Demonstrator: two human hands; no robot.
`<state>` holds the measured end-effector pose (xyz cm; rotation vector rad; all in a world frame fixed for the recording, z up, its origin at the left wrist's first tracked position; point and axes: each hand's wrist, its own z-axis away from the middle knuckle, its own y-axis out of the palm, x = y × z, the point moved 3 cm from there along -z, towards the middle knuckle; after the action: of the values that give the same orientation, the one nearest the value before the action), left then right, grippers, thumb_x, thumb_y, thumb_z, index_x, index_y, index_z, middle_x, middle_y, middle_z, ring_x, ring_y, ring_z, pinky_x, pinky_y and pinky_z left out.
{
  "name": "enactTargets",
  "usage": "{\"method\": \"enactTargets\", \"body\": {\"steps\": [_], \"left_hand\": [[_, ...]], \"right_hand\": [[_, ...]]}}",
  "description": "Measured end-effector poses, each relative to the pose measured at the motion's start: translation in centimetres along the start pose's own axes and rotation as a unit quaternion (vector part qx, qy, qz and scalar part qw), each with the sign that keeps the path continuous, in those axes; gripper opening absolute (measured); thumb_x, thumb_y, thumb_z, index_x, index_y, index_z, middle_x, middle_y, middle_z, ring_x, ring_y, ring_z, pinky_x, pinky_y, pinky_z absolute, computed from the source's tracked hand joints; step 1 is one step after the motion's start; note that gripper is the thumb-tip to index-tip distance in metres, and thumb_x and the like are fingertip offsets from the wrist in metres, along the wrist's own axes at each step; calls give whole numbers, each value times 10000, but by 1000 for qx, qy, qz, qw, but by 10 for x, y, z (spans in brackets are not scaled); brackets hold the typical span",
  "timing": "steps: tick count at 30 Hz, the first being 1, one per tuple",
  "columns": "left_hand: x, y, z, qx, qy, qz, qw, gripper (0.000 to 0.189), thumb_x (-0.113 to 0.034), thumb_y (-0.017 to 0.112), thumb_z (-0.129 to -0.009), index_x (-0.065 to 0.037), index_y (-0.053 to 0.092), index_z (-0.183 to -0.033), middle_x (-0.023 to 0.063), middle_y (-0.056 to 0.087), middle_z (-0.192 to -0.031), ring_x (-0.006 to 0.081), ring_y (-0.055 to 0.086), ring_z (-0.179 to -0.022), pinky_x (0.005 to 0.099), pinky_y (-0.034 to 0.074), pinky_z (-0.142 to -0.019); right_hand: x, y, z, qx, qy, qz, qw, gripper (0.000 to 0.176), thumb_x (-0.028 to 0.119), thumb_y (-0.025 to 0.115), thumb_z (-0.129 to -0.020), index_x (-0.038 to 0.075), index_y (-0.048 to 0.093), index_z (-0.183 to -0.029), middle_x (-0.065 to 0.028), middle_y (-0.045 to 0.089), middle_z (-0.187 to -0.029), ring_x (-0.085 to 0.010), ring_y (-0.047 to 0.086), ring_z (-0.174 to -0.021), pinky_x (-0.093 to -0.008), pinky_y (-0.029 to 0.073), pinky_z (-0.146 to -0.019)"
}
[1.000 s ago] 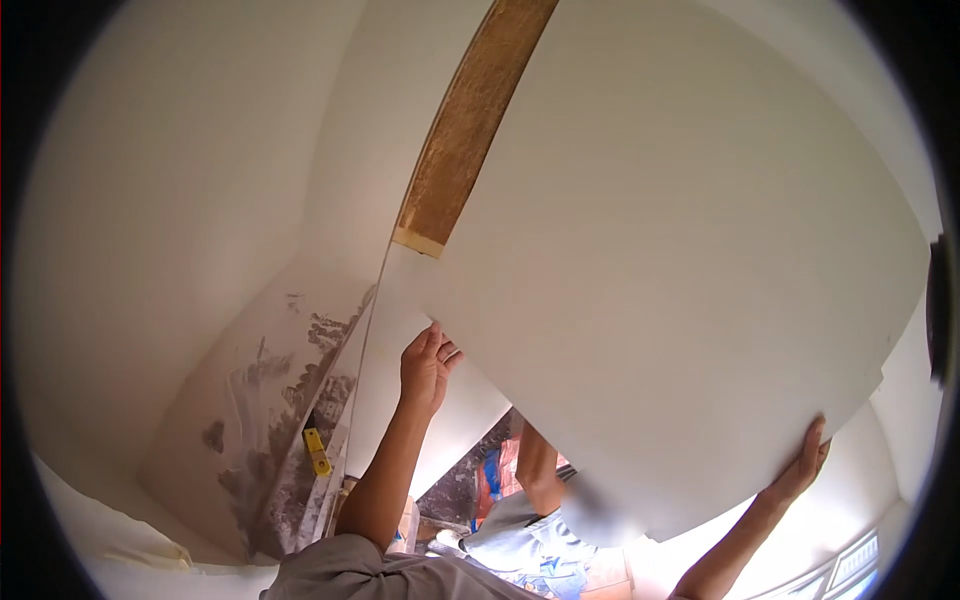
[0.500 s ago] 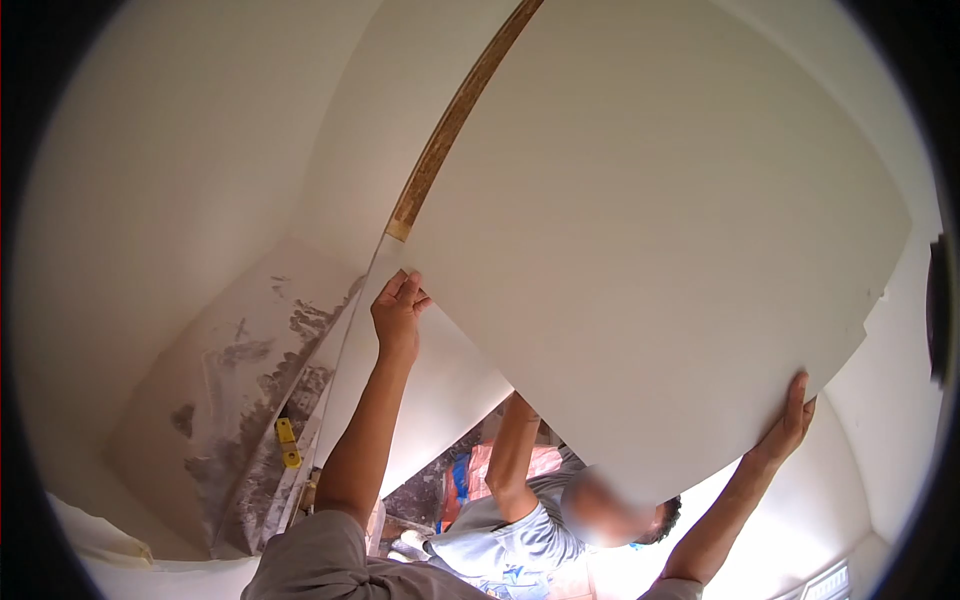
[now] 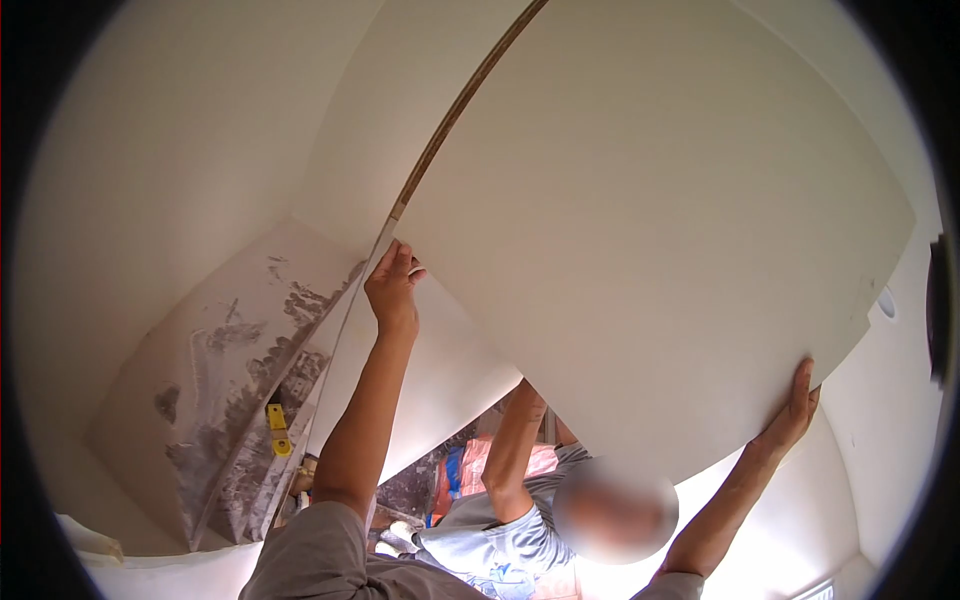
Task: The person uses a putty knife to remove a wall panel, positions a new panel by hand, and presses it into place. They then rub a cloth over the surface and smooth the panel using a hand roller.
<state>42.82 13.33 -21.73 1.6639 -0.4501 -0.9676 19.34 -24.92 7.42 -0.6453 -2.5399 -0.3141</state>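
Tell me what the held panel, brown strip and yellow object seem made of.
Held panel: perhaps painted or coated board; smooth, pale, matte. Brown strip: probably unpainted wood; mottled, dull. Yellow object: plastic or painted metal, unclear; bright, even colour.

Short grey-brown sleeves [image 3: 305, 555], plain, loose, softly creased; bare forearms [image 3: 368, 415], bare hands [image 3: 394, 288]

Place: indoors, most likely under building or renovation work
Large white panel [image 3: 650, 220]: plain building-board sheet spanning much of the view, brown strip [image 3: 450, 125] along its left edge
Wall [image 3: 180, 170]: pale and plain
Smeared surface [image 3: 205, 370]: blotched with dark, rough marks, like unfinished work
Yellow object [image 3: 277, 430]: tool-like, beside the smears, exact kind unclear
Pinkish-red material [image 3: 535, 460]: low down, behind a second person [image 3: 505, 540]
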Motion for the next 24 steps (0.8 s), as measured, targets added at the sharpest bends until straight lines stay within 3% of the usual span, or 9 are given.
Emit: {"method": "enactTargets", "body": {"steps": [14, 18, 20, 24], "left_hand": [[3, 3, -15, -19, -1, 37, 999, 428, -150, 745, -910, 63, 619, -1259, 48, 687, -952, 124, 617, -800, 328, 560, -819], [11, 2, -20, -11, 21, 40, 999, 459, -151, 749, -905, 67, 598, -1280, 51, 675, -1003, 150, 627, -874, 328, 557, -870], [8, 8, -13, -35, 26, 47, 998, 430, -137, 734, -913, 85, 611, -1260, 76, 689, -958, 139, 641, -834, 347, 590, -819], [1, 17, -2, -26, 13, 29, 999, 387, -111, 711, -924, 91, 622, -1242, 70, 681, -937, 139, 634, -806, 350, 592, -819]], "right_hand": [[-11, 5, -6, -6, 7, 22, 1000, 557, 308, 645, -968, -34, 504, -1383, -143, 614, -1292, -221, 597, -1164, -342, 459, -1017], [-29, -16, -26, -63, -31, 67, 995, 545, 235, 639, -980, -131, 483, -1352, -189, 568, -1336, -243, 563, -1212, -350, 405, -1097], [-30, -18, -30, -57, -44, 89, 993, 577, 247, 632, -982, -159, 462, -1355, -208, 556, -1344, -250, 559, -1218, -352, 398, -1109], [-18, 2, -17, -37, -40, 85, 995, 593, 297, 626, -970, -70, 462, -1405, -179, 551, -1360, -262, 567, -1201, -359, 445, -1045]]}}
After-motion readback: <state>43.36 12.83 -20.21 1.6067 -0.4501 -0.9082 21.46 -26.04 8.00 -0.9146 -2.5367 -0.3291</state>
